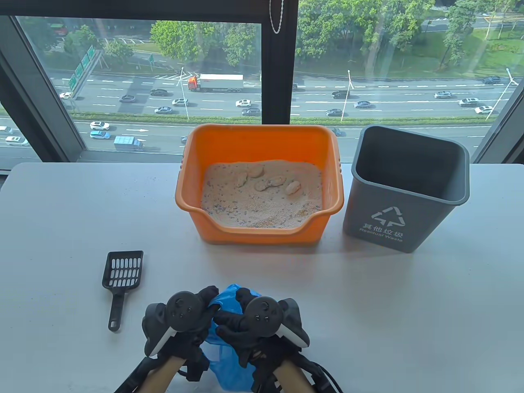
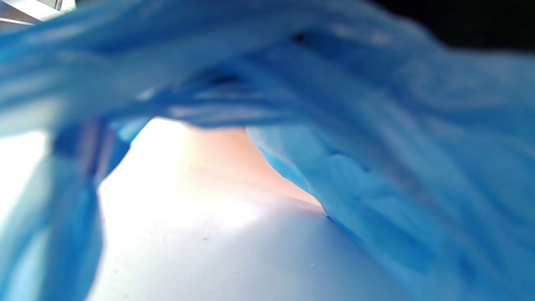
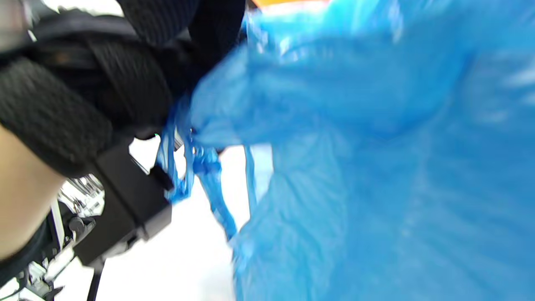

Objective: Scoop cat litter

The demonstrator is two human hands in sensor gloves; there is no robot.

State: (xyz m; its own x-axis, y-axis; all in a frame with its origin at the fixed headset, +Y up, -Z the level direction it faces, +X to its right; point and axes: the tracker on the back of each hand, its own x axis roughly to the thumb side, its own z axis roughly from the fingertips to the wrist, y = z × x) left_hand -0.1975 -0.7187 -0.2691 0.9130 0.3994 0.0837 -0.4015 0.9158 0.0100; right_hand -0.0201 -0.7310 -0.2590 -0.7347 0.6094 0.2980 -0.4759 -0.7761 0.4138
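Table view: I see the scoop [image 1: 121, 282] flat on the surface [image 1: 409, 307], just left of my hands and ahead of them, untouched. Long axis runs near-far, handle toward me, slotted head toward the orange litter box [image 1: 258, 186]. Left hand [image 1: 180, 323] is nearer to it. Both it and the right hand [image 1: 256, 323] grip a blue plastic bag [image 1: 229, 364] between them. Clumps [image 1: 268, 182] sit on the litter; the grey bin [image 1: 403, 188] stands just right of the box. I judge the bag goes to the bin first.

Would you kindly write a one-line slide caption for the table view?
Both hands grip a blue bag; scoop, litter box and bin wait on the table.
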